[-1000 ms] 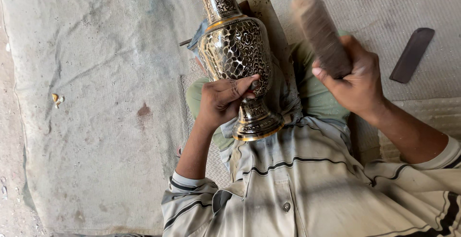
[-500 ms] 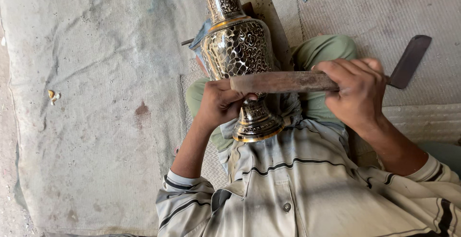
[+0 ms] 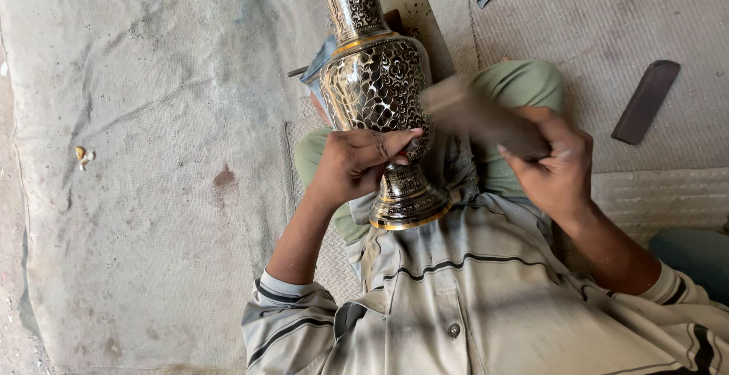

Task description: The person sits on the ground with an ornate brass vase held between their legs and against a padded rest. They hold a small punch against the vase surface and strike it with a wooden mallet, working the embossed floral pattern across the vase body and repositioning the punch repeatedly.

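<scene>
The left hand (image 3: 357,164) is clasping the narrow waist of a tall engraved brass vase (image 3: 376,86) lying across the person's lap. The right hand (image 3: 554,168) is clenching a blurred brown wooden block (image 3: 478,113), possibly a mallet, just beside the vase's belly.

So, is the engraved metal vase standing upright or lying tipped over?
Tipped. The vase lies across the person's lap, its foot toward the chest; the left hand steadies it.
</scene>
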### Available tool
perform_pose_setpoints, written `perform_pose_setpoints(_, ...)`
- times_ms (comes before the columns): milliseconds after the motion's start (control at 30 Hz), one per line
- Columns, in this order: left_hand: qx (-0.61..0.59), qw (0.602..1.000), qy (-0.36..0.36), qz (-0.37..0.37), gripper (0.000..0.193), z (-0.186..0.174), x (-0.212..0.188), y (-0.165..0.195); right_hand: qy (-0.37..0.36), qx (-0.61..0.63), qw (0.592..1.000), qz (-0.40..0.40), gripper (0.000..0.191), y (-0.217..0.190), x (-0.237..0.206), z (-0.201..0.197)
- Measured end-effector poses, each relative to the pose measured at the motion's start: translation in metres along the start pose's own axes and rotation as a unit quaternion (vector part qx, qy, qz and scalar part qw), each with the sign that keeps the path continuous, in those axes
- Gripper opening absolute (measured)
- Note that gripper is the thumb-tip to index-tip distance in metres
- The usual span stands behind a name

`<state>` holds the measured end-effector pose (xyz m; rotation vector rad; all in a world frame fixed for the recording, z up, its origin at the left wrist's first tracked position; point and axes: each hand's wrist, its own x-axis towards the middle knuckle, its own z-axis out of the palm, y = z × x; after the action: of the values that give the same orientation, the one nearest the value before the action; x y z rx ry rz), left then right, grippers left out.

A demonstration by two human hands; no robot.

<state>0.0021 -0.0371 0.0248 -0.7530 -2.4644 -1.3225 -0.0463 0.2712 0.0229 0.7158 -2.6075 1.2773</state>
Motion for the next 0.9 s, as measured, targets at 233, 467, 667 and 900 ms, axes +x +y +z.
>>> perform_pose_setpoints(233,-0.032,0.999,-0.014,0.000,0.060,-0.003,-0.001,-0.005,0.024,0.077,0.996,0.038,0.030,-0.005,-0.009,0.006)
perform_pose_setpoints(467,-0.042,0.998,-0.028,-0.028,0.063,-0.007,0.000,-0.004,0.038,0.176,0.978,0.103,0.029,-0.017,-0.011,0.004)
perform_pose_setpoints(667,-0.065,0.997,-0.033,-0.023,0.065,-0.009,0.000,-0.005,0.039,0.221,0.960,0.170,0.033,-0.022,-0.007,0.005)
perform_pose_setpoints(900,-0.048,0.998,-0.026,-0.018,0.062,-0.012,0.004,-0.005,0.023,0.077,0.993,0.086,0.030,-0.022,-0.002,0.003)
